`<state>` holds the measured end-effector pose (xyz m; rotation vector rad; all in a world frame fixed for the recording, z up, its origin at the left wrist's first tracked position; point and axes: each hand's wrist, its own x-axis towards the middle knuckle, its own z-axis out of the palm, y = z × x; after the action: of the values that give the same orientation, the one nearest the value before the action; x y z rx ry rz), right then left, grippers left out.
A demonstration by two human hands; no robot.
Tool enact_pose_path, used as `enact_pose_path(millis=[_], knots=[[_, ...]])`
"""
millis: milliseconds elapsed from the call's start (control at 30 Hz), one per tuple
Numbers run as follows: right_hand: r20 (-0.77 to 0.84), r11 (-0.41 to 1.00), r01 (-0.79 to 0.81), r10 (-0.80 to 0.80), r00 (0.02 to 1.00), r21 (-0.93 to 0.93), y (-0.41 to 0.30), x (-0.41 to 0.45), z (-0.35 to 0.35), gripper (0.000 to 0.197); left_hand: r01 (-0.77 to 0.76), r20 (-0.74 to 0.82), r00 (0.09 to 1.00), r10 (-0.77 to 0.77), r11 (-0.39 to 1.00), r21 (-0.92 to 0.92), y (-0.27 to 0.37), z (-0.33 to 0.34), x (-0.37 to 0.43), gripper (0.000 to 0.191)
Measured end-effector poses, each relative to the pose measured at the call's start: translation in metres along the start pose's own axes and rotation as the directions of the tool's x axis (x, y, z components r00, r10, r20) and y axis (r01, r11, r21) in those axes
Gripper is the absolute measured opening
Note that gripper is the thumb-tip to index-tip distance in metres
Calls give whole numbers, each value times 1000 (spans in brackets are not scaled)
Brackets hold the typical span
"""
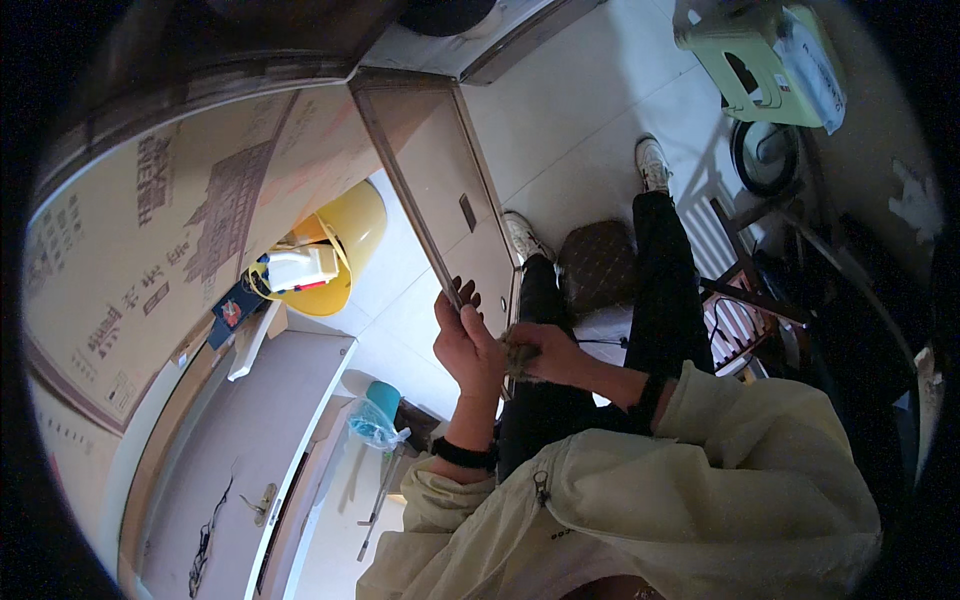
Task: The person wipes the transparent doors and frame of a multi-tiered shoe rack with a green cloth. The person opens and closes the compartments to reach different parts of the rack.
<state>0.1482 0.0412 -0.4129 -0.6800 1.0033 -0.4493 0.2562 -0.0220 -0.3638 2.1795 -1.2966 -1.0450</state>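
My left hand [469, 337] grips the narrow edge of a brown-framed glass door panel [442, 165], thumb on the near face and fingertips showing past the edge. Close to its right, my right hand [551, 352] is closed on a crumpled, fuzzy grey-brown cloth [519, 354], which lies against the panel's face. The cloth's far side is hidden. Below both hands are my dark trouser legs, with a brown quilted seat [598, 266] between them.
Left of the panel stand a large printed cardboard box [172, 225], a yellow bucket [367, 225] holding a white bottle, and a door with a handle [264, 504]. At the right are a green plastic stool [757, 82], a round black-rimmed object [765, 157] and a slatted wooden chair [739, 300].
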Motion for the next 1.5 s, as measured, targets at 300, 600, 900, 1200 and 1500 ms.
enact_pose_path(millis=[300,600,900,1200,1500], knots=[[-479,955,274,-296,827,-116,-107,53,-23,29,-39,280,960,-7,986,160,-66,-3,22,48],[-64,304,258,-751,657,-917,-236,108,-47,38,257,421,886,-192,961,-102,-133,-4,-16,37],[155,238,246,-347,925,-939,-122,-35,-17,48,443,511,823,-250,845,-300,-59,-10,-44,29],[257,367,258,-52,965,-894,-143,-92,-18,39,592,509,804,-306,488,-642,-18,-33,-39,28],[-129,429,198,-622,772,-881,-215,7,-46,46,567,652,759,3,491,-662,-17,0,-49,34]])
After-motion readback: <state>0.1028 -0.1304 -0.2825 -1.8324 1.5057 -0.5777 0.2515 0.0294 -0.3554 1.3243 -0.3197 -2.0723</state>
